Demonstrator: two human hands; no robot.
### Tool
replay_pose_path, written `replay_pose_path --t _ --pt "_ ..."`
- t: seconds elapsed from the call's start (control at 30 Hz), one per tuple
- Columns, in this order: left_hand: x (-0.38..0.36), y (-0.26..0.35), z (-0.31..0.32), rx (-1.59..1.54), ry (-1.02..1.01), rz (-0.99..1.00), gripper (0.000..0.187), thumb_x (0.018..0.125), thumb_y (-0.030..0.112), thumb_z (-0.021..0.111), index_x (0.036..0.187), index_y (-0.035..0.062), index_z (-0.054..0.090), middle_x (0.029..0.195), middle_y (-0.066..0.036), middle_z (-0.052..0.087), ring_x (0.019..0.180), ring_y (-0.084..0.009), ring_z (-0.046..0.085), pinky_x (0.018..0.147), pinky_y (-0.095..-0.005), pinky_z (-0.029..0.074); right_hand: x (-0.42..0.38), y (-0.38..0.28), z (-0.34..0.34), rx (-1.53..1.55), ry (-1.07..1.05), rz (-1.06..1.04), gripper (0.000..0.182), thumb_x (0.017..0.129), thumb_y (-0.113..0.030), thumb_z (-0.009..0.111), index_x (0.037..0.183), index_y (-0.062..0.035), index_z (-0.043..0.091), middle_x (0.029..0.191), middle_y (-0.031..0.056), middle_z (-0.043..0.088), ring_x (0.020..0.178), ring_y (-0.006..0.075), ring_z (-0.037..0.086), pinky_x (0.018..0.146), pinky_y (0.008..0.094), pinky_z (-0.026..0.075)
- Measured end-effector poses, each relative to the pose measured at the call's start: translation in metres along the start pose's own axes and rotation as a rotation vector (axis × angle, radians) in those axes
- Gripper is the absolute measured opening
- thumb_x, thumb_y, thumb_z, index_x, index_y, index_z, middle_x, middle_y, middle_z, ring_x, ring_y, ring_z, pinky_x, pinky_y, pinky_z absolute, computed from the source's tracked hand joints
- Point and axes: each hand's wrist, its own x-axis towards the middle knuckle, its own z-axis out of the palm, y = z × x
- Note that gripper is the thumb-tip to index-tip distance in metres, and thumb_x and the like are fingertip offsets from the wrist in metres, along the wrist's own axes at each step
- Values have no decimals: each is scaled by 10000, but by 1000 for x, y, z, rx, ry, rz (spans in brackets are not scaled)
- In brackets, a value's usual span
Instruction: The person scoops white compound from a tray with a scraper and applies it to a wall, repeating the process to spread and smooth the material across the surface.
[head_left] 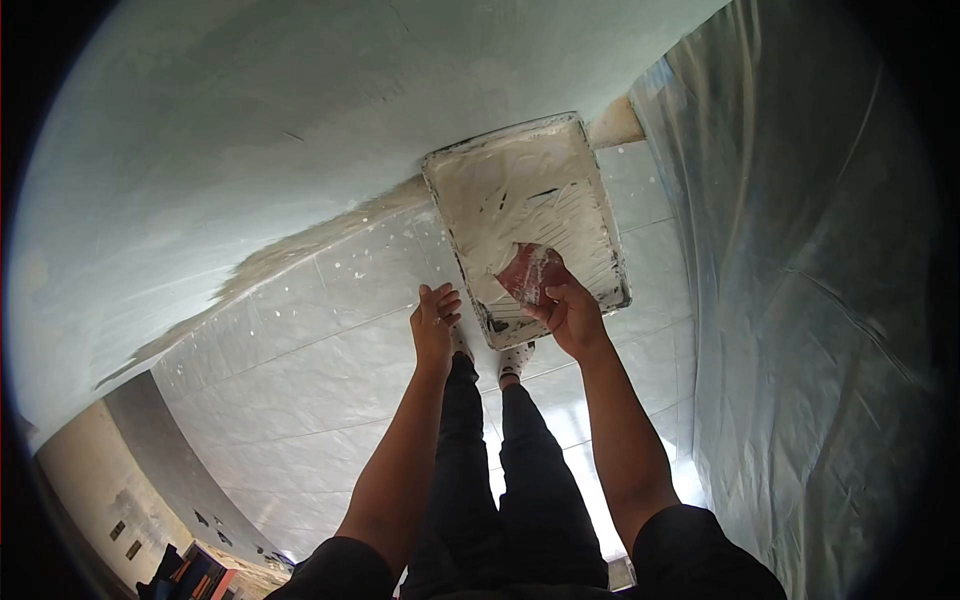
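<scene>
In my right hand [572,316] is a flat reddish spreader [530,273] smeared with white paste, pinched between thumb and fingers. It overlaps the near part of a paint tray [617,262], whose inside is coated with cream-coloured paste [520,180]. Black smudges mark the tray's rim, and ridges run through the paste near the spreader. My left hand [435,318] hovers left of the tray's near end, holding nothing, with its fingers loosely bent and apart.
A pale, partly coated wall [250,130] rises ahead and to the left, with a rough bare strip along its base. Clear plastic sheeting [800,330] hangs on the right. Light tiles [330,370], spotted with white drops, lie underfoot. Dark items [195,575] sit at lower left.
</scene>
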Motion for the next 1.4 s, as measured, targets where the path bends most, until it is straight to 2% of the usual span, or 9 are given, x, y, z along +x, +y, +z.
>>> replay_pose_path --t 0.2,0.3,0.57,0.63,0.87,0.93,1.2,1.27,1.4 --pt "-11 7 -5 0 22 18 725 1031 593 349 1254 -48 605 1119 -144 665 1030 -230 625 897 -363 487 -4 -1 11 159 45 73 499 987 -403 562 1354 -71 495 1251 109 628 1054 244 662 806 424 583" --pt "-21 15 -8 -23 36 19 680 1042 560 358 1237 -35 624 1100 -135 677 1026 -228 628 900 -365 478 -7 -1 18 128 85 84 521 994 -452 544 1356 -80 497 1254 112 632 1072 255 658 805 425 582" --pt "-57 51 -14 -65 22 77 690 1042 566 349 1237 -35 625 1108 -144 682 1028 -232 635 897 -363 482 -29 -9 37 119 -26 51 506 1002 -464 511 1343 -89 519 1242 109 642 1075 269 657 814 445 579" --pt "-66 58 -16 -59 20 79 699 1038 578 347 1229 -31 631 1102 -141 686 1020 -229 637 885 -361 485 -32 -3 35 129 131 88 492 1005 -458 508 1335 -93 526 1224 100 650 1075 273 655 814 454 580" --pt "-109 82 -28 -61 -13 66 745 1018 629 345 1230 -31 617 1100 -150 680 1019 -232 636 891 -382 496 -77 -25 67 212 -49 12 501 1003 -467 501 1354 -110 512 1294 98 607 1134 278 624 885 488 559" --pt "-131 96 -31 -70 -33 100 747 1017 629 347 1228 -34 616 1098 -150 680 1019 -236 637 893 -385 497 -98 -37 84 211 -4 20 505 1009 -473 475 1355 -107 509 1318 102 594 1149 290 611 904 502 545" --pt "-206 211 -20 -187 -171 330 744 1032 603 340 1193 -63 629 1054 -158 700 975 -233 664 884 -362 515 -190 -97 176 182 -153 -88 472 1028 -451 423 1347 -116 517 1325 105 581 1175 300 589 958 531 524" --pt "-222 235 -22 -203 -257 382 724 1051 564 327 1195 -82 622 1045 -157 701 974 -239 667 887 -363 521 -205 -102 198 243 -83 -137 468 1034 -457 406 1345 -128 523 1350 102 567 1197 299 580 986 531 514" --pt "-226 268 -33 -213 -336 488 699 1062 535 302 1189 -74 622 1042 -176 700 983 -272 676 921 -392 524 -214 -106 225 415 -206 -199 483 1038 -475 384 1369 -146 508 1381 91 546 1237 307 558 995 532 510"
